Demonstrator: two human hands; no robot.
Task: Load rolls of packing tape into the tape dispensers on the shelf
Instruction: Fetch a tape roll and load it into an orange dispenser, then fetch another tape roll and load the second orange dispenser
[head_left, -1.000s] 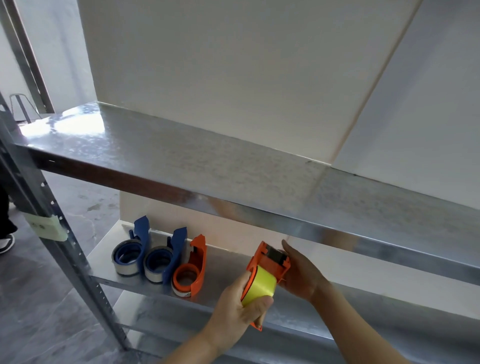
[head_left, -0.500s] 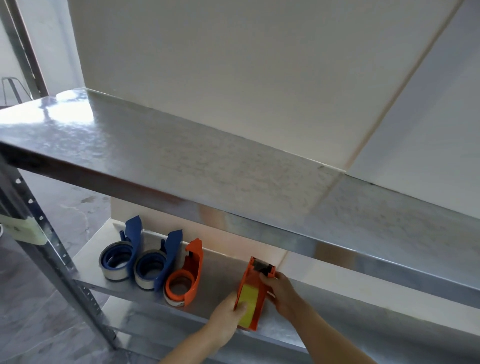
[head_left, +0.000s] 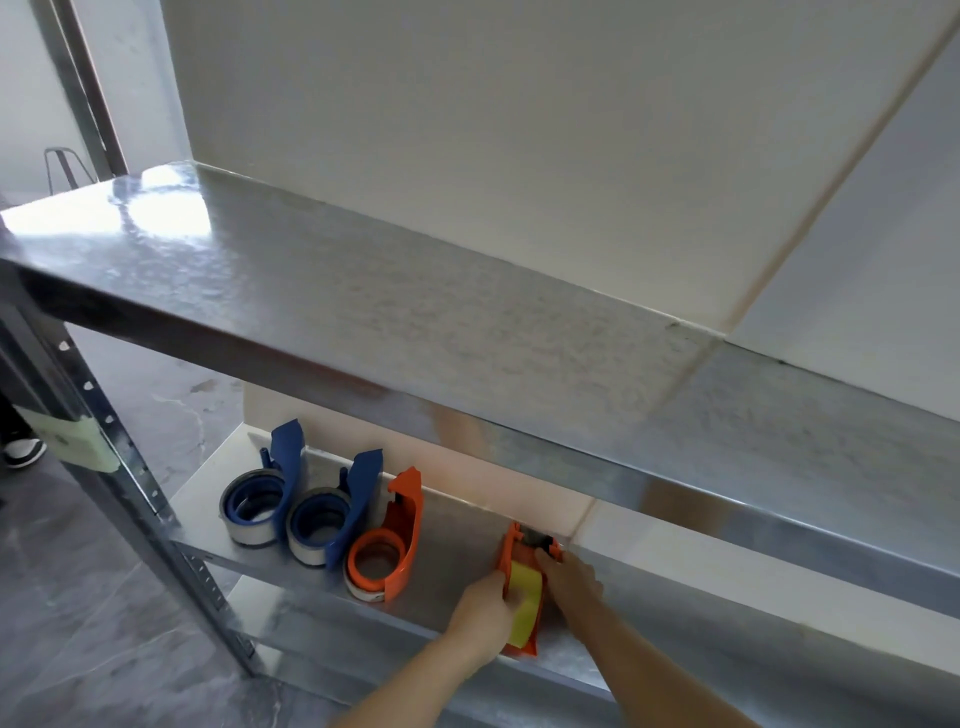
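While the orange plastic tape dispenser (head_left: 507, 552) holding a yellow tape roll (head_left: 525, 597) stands on the lower metal shelf (head_left: 457, 540), the left hand (head_left: 480, 613) and the right hand (head_left: 571, 577) grip its two sides.

Both forearms run off the bottom edge of the frame. At lower centre, the left hand (head_left: 480, 613) and right hand (head_left: 571, 577) grip the orange dispenser (head_left: 525, 548). Most of their fingertips are hidden behind its body and the yellow roll (head_left: 525, 605), and the hands cover its side walls. Its dark cutter end is too blurred for detail. The upper shelf (head_left: 363, 312) masks the rear of the lower shelf (head_left: 457, 551). At the left edge a shoe (head_left: 23, 452) is cut off. The writing on the label (head_left: 78, 441) is too small to read.
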